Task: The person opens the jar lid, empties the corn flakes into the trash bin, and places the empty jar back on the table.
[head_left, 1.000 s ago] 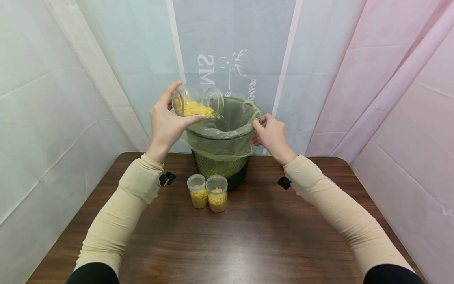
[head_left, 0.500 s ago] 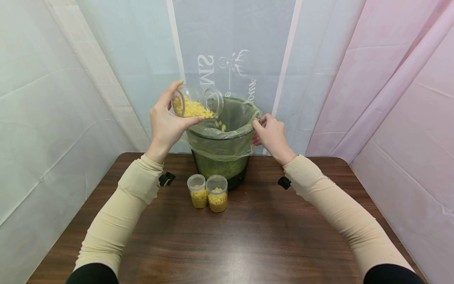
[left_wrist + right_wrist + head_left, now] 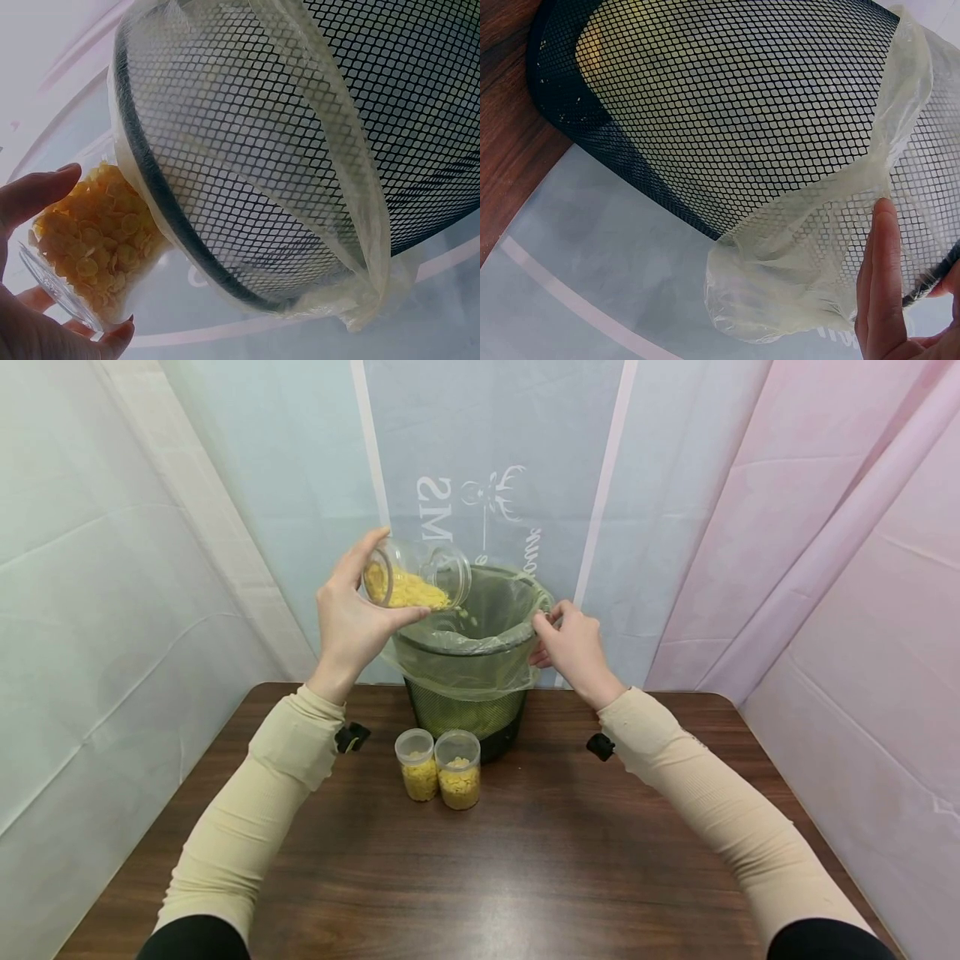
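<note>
My left hand (image 3: 351, 622) grips a clear plastic jar (image 3: 417, 575), thumb below and fingers on the far side. The jar lies tilted on its side with its mouth over the trash can (image 3: 468, 714). Yellow flakes (image 3: 101, 240), which look like cornflakes, lie along its lower wall, and a few are in the air below the mouth. A pale green trash bag (image 3: 480, 672) lines the black mesh can and folds over its rim. My right hand (image 3: 576, 647) pinches the bag-covered rim at the right; in the right wrist view one finger presses along the outside.
Two smaller clear jars (image 3: 417, 777) with yellow flakes stand side by side in front of the trash can, on the dark wooden table (image 3: 510, 860). Behind the table hangs a grey-blue curtain (image 3: 555, 427) with white lettering; pale curtains hang at both sides.
Flakes keep falling from the tilted jar into the trash can; a larger clump was in the air half a second ago than now. Both hands stay nearly still.
</note>
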Motion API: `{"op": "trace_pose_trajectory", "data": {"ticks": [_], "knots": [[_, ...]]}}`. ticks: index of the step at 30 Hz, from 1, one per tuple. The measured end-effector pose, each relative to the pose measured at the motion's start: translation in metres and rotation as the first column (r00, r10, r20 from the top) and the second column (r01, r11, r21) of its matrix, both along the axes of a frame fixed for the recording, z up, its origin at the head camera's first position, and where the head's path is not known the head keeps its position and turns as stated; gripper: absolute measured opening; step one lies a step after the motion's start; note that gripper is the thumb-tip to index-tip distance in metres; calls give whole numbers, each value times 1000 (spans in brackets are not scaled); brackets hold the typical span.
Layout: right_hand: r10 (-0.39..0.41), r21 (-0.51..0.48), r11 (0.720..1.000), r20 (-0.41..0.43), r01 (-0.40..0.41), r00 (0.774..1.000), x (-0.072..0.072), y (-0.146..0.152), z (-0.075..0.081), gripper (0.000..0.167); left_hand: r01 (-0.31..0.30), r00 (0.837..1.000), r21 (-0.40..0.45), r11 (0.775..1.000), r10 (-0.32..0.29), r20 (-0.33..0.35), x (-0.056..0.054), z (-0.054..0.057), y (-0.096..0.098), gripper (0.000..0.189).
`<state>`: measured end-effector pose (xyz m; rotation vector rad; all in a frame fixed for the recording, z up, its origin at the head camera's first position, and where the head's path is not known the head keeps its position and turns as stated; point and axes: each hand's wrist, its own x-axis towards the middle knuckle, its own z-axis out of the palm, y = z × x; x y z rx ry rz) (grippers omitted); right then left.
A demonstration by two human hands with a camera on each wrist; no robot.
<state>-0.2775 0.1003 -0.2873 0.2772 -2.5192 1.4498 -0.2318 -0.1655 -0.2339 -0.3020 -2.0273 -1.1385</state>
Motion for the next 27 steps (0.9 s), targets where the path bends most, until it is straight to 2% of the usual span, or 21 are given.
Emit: {"op": "trace_pose_trajectory", "data": {"ticks": [9, 18, 27], "knots": [[3, 7, 1000, -12, -3, 1000, 0, 1, -1, 29, -24, 1000, -36, 999, 24, 1, -1, 1, 0, 88], [6, 0, 1000, -25, -6, 1000, 0, 1, -1, 29, -24, 1000, -62, 998, 23, -11, -1, 2, 1, 89], [12, -5, 1000, -21, -12, 1000, -1, 1, -2, 28, -33, 999, -90, 995, 34, 18, -1, 4, 2, 91]]}}
